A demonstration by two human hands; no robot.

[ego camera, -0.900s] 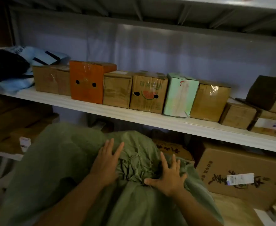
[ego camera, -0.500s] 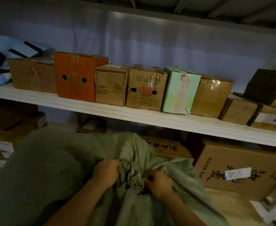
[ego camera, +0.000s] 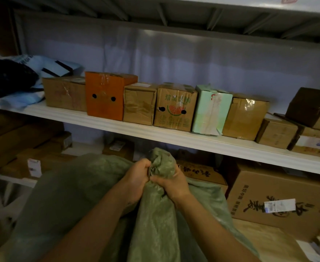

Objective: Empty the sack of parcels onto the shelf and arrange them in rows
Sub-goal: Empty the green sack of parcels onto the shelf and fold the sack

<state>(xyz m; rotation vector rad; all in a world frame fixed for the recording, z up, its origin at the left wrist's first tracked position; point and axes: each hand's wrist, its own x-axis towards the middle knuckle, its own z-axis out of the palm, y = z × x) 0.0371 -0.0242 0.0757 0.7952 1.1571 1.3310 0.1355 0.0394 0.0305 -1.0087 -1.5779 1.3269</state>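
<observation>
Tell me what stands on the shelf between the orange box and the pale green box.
In the head view, two boxes: a plain brown carton beside the orange box, then a watermelon-printed carton against the pale green box, all on the shelf.

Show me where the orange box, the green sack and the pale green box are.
orange box (ego camera: pixel 104 99): head view, on its front face.
green sack (ego camera: pixel 161 161): head view, on its bunched neck.
pale green box (ego camera: pixel 210 110): head view, on its front face.

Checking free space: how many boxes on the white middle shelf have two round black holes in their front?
2: the orange box, second in the row from the left, and the watermelon-print box, fourth. Other boxes' hidden faces may have holes.
</observation>
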